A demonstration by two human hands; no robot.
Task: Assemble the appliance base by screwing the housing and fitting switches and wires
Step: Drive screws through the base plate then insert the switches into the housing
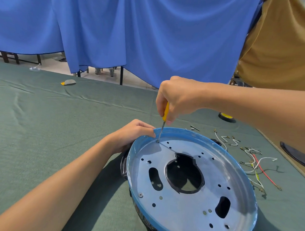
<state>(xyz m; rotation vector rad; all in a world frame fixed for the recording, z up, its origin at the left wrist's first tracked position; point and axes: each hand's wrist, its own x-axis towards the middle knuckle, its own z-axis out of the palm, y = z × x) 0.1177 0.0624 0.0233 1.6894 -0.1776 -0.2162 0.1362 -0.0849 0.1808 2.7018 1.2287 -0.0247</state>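
The round appliance base (236, 173) lies on the green cloth, a silver metal plate with holes and cut-outs inside a blue rim. My left hand (130, 135) grips the rim at its far left edge, fingers curled over it. My right hand (180, 99) holds a yellow-handled screwdriver (165, 112) nearly upright. Its tip sits on a screw (158, 141) at the plate's far left edge. Another screw (140, 195) is seated at the plate's near left.
Loose white, red and yellow wires (256, 165) with terminals lie right of the base, with small screws (195, 128) behind it. A black-and-yellow tape roll (226, 117) and a dark part (296, 154) sit further right. A person in a brown shirt (282, 51) stands at the far right.
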